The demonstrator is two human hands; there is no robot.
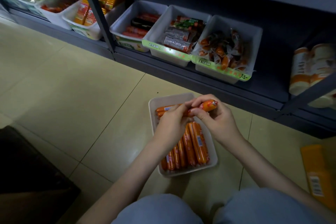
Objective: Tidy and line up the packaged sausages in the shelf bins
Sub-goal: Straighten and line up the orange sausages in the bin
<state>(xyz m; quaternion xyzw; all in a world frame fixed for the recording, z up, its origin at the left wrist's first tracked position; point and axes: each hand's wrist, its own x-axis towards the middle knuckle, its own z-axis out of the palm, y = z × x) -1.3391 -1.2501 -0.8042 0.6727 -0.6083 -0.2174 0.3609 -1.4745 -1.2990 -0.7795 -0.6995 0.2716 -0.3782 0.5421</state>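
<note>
A white bin [214,160] stands on the tiled floor in front of me. Several orange packaged sausages [192,143] lie side by side in its near half, and two more [163,110] lie crosswise at its far end. Above the bin both hands hold one orange sausage [209,105]. My right hand [216,118] pinches it near the middle, and my left hand [172,120] grips its left end. Most of that sausage is hidden by fingers.
A dark metal shelf [200,74] runs along the floor behind the bin. It holds several white bins: red sausages [140,29], flat packs [180,38], small wrapped snacks [225,51]. An orange carton [320,171] lies at the right. My knees [200,211] are below.
</note>
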